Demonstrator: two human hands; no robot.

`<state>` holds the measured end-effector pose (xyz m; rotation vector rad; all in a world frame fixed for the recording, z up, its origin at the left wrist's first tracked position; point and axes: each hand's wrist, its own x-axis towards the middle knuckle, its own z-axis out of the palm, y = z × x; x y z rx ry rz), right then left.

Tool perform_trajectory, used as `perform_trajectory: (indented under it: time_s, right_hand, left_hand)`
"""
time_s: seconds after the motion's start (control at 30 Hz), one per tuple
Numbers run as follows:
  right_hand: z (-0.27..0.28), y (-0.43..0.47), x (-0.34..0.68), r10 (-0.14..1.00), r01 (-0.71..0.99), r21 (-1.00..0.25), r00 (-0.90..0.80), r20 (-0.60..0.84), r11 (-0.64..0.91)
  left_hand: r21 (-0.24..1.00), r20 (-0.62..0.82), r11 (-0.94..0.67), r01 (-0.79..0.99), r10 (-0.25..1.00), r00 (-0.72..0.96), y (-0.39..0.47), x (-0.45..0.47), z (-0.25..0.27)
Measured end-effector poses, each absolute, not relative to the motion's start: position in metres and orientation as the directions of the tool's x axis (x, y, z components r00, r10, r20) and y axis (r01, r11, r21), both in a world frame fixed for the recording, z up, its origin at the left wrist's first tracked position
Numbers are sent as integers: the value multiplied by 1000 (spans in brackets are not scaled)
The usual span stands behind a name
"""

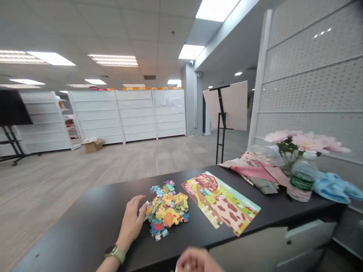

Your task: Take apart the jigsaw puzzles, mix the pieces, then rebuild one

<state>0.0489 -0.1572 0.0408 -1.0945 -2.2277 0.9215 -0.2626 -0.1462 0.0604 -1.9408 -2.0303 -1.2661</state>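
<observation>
A heap of colourful jigsaw pieces (168,209) lies on the dark table. My left hand (134,213), with a watch at the wrist, rests at the heap's left edge, its fingers apart and its thumb at the nearest pieces. To the right of the heap is a partly assembled jigsaw puzzle (224,202) with a barn and a spotted cow; its near left edge is uneven. My right hand (198,260) is at the table's front edge, slightly blurred, with the fingers curled in. What it holds, if anything, is hidden.
On the right of the dark table (107,196) stand a plastic bottle (303,177) and pink flowers (307,141), with a blue cloth (336,187) and pink wrapping (259,170) beside them. An easel (221,124) stands behind. Drawers (306,241) are below the front edge.
</observation>
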Motion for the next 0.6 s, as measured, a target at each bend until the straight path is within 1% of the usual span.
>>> perform_trajectory:
  time_s: [0.07, 0.1, 0.17, 0.27, 0.4, 0.5, 0.6]
  right_hand:
    - [62, -137, 61, 873, 555, -722, -466, 141, 413]
    - [70, -127, 63, 904, 600, -698, -395, 165, 390]
    - [81, -108, 59, 920, 659, -648, -336, 201, 382]
    - [85, -93, 44, 911, 706, -576, -323, 254, 411]
    - [80, -91, 28, 901, 743, -511, -332, 279, 432]
    - [78, -97, 21, 898, 757, -490, -311, 312, 433]
    - [81, -105, 31, 877, 744, -491, -274, 396, 454]
  left_hand:
    - [533, 570, -107, 839, 779, -263, -177, -250, 61]
    - [539, 572, -107, 835, 775, -270, -193, -244, 61]
    - [537, 574, -120, 835, 777, -257, -225, -235, 65]
    - [537, 573, -125, 834, 780, -252, -260, -230, 75]
    - [556, 558, -132, 821, 792, -250, -282, -229, 82]
    - [544, 546, -180, 820, 817, -183, -281, -228, 85]
    - [514, 543, -249, 821, 835, -87, -258, -226, 99]
